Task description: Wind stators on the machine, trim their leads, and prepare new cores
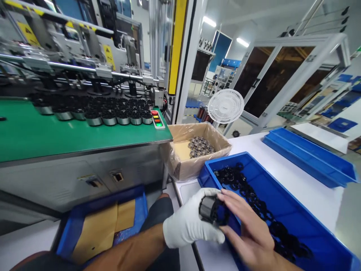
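My left hand point(189, 223), in a white glove, is wrapped around a motor stator point(208, 207) with a grey metal body. A black plastic end piece point(221, 213) sits at its right side, facing my other hand. The bare fingers and thumb of my right hand point(251, 230) close on that black end from above and below. Blur and the fingers hide whether the end piece is fully seated. Both hands are over the near left edge of a blue bin point(284, 197), where many loose black plastic pieces point(254, 199) lie.
A plastic-lined carton point(180, 167) with small metal parts stands behind the bin. On the left, rows of stators point(109, 118) stand on a green bench point(70, 137) before a machine. Stacked blue trays point(310, 156) lie right; another blue bin point(143, 203) holds cardboard below.
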Demonstrator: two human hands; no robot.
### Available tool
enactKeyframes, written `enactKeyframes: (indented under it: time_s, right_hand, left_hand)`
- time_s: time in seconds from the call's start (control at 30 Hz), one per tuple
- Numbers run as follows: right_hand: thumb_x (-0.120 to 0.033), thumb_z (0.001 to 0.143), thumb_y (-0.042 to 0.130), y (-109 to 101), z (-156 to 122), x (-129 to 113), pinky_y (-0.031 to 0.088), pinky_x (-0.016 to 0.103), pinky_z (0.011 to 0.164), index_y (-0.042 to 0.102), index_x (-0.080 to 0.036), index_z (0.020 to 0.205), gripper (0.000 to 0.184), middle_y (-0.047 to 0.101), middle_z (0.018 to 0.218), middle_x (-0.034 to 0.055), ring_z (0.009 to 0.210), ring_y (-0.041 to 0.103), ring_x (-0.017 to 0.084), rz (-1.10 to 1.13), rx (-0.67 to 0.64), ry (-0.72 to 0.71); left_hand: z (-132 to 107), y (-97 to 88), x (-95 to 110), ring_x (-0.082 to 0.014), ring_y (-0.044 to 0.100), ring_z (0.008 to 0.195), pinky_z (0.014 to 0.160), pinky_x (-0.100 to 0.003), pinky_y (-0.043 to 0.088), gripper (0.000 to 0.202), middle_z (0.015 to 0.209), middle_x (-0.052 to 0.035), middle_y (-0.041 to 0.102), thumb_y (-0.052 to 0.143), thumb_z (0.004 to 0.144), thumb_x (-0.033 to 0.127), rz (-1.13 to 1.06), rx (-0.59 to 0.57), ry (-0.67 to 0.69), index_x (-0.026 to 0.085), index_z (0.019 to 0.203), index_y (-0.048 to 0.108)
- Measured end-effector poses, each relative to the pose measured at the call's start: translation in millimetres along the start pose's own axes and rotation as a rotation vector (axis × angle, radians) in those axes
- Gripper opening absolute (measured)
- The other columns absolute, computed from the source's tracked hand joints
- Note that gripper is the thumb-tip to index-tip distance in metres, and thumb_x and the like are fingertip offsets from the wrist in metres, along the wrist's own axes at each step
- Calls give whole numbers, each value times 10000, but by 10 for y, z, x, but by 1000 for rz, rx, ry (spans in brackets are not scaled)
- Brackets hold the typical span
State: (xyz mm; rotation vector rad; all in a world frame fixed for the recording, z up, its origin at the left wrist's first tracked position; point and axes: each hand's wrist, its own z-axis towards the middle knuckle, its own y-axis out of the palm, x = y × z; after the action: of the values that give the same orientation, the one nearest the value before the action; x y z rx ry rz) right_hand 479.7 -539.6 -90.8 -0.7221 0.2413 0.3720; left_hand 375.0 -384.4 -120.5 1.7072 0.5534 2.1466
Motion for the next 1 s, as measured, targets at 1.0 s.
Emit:
enactKeyframes:
  time_s: [1.0]
  right_hand:
    - [-220, 913, 586, -49, 68, 45, 604, 433, 797, 601, -94, 1229, 341, 679, 1007, 161, 1017, 662, 271, -270, -69, -223]
  left_hand:
    - [-84, 111, 66, -291, 563, 1258, 1092, -429, 433, 862, 1377, -142, 570, 861, 645, 270, 240, 62, -93, 186, 1381, 419]
